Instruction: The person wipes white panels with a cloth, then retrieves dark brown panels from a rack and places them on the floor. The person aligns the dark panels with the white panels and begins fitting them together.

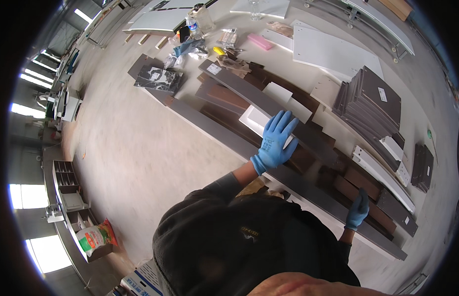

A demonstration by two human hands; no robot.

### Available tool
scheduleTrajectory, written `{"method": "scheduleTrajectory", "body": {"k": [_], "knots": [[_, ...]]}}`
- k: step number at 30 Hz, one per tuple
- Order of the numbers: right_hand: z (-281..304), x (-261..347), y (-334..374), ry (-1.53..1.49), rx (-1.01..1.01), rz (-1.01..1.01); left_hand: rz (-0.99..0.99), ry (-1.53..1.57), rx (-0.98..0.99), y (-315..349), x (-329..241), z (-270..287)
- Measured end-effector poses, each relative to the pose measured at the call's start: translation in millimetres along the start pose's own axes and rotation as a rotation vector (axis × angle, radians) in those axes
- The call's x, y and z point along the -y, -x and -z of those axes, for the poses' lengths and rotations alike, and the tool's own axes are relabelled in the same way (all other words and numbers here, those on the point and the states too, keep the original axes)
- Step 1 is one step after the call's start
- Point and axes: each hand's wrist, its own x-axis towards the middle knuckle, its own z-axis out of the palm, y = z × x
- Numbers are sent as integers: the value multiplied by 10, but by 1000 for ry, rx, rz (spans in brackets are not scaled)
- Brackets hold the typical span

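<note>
Left hand [276, 140] flat, fingers spread on grey board [269, 106]; right hand [358, 210] grips long grey panel [288, 177] edge below it

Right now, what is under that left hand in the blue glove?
The left hand lies flat on a white panel and a long dark board. What lies beneath those is hidden.

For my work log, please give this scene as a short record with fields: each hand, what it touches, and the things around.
left hand: blue-gloved left hand, flat on a long dark brown panel
right hand: blue-gloved right hand, gripping the edge of a long grey board
under the hands: brown and grey panels lying side by side on the floor
nearby: small white panel beside the left hand; stack of dark panels; large white panels; water bottle
</note>
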Motion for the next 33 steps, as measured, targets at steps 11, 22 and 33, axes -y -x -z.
{"method": "scheduleTrajectory", "body": {"k": [11, 22, 33], "knots": [[115, -654, -655, 65, 58, -61, 10, -41, -12, -107, -152, -330], [400, -1519, -1230, 188, 113, -102, 30, -99, 26, -162, -466, -843], [957, -2403, -1948, 160, 99, 94, 11, -106, 84, -136, -1776, -2002]]}}
